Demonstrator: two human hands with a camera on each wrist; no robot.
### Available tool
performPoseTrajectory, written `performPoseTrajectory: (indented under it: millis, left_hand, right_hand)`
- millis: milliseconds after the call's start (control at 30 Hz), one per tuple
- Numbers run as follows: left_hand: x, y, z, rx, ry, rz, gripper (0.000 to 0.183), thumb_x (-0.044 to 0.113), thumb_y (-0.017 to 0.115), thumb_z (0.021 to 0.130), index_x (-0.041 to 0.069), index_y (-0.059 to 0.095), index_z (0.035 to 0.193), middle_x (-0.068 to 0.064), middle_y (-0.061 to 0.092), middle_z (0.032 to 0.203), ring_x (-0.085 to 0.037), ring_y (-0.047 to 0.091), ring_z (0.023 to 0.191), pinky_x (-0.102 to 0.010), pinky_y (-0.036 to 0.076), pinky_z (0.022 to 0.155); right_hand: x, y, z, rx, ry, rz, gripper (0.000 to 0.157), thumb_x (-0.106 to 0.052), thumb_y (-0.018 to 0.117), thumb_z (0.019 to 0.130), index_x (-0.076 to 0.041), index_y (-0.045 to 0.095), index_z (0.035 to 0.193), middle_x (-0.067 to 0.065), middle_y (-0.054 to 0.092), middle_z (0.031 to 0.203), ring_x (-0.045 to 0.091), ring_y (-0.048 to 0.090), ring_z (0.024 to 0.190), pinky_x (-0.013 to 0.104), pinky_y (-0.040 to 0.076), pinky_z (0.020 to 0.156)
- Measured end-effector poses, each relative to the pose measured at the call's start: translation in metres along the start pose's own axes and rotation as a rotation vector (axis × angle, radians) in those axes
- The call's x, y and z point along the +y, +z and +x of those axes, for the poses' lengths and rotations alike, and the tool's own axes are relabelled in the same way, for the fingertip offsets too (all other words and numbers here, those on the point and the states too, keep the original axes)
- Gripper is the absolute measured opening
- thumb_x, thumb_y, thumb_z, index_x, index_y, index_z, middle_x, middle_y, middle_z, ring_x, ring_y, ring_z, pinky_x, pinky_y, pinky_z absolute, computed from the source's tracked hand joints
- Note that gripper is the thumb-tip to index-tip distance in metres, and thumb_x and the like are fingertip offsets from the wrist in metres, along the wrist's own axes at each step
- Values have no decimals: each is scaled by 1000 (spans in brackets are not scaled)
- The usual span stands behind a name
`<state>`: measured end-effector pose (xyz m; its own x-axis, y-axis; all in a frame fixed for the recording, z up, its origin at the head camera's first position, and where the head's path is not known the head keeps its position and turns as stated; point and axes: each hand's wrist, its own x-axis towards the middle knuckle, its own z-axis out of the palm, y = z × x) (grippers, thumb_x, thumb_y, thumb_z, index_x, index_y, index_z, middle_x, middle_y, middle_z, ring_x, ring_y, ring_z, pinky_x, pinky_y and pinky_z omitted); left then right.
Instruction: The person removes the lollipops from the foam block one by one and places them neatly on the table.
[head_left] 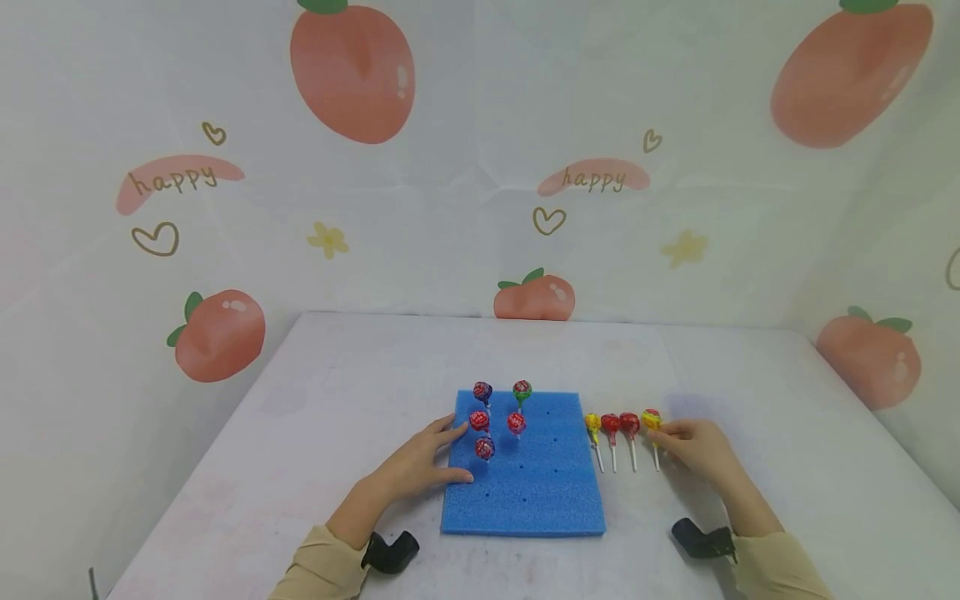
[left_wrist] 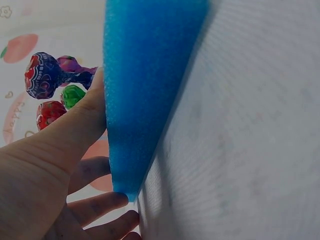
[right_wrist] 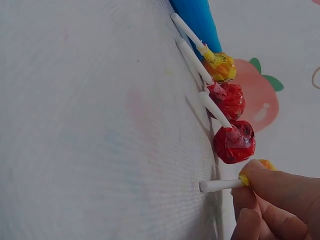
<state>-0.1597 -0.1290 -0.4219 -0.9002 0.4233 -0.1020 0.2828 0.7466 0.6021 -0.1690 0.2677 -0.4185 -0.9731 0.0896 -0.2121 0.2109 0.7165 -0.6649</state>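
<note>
Leftmost, just left of the frame's lower middle, my left hand (head_left: pixel 420 460) has its thumb and fingers spread, unclenched, touching the left edge of a blue foam board (head_left: pixel 540 510). That board lies in the lower centre, with five wrapped lollipops standing in it: a column of three at its left, topped by a dark one (head_left: pixel 482 390), then a column of two, a green one (head_left: pixel 522 389) higher in the frame than a pink one (head_left: pixel 517 423). Small dark holes dot its right part. Just beyond its right edge, on the white table (head_left: pixel 360 367), lie a yellow lollipop (head_left: pixel 592 422) and two red lollipops (head_left: pixel 611 423), heads upward in the frame. Next, right of centre, I pinch a yellow-and-red lollipop (head_left: pixel 652 414) between thumb and finger of my right hand (head_left: pixel 703 450), its white stick pointing toward the bottom of the frame.
</note>
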Motion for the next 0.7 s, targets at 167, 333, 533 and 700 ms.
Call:
performPoseTrajectory:
  millis: [167, 333, 533, 700]
  left_hand:
    - [0, 0, 0, -2, -2, -6, 77, 42, 72, 78, 10, 41, 141, -19, 31, 150, -42, 30, 138, -58, 31, 108]
    - [0, 0, 0, 0, -10, -4, 77, 43, 71, 78, 11, 41, 142, -18, 30, 151, -41, 29, 138, -58, 31, 108]
    - [0, 1, 0, 0, -16, 1, 77, 43, 71, 79, 11, 41, 142, -18, 30, 151, -41, 30, 138, -58, 31, 108]
    - [0, 1, 0, 2, -16, -2, 77, 42, 71, 79, 11, 41, 142, -18, 30, 151, -41, 30, 138, -58, 31, 108]
  right_hand:
    - [2, 1, 3, 3, -8, -13, 41, -32, 67, 85, 7, 67, 99, 3, 63, 73, 15, 51, 67, 25, 42, 55]
    - [3, 2, 5, 13, -23, -22, 40, -30, 67, 85, 7, 67, 99, 7, 66, 77, 14, 52, 67, 25, 42, 55]
    - [4, 3, 6, 10, -18, -25, 39, -29, 66, 86, 7, 67, 99, 9, 66, 79, 15, 52, 69, 25, 42, 56]
    - [3, 3, 6, 6, -14, -26, 39, -29, 66, 85, 7, 67, 98, 9, 66, 80, 15, 52, 70, 24, 42, 56]
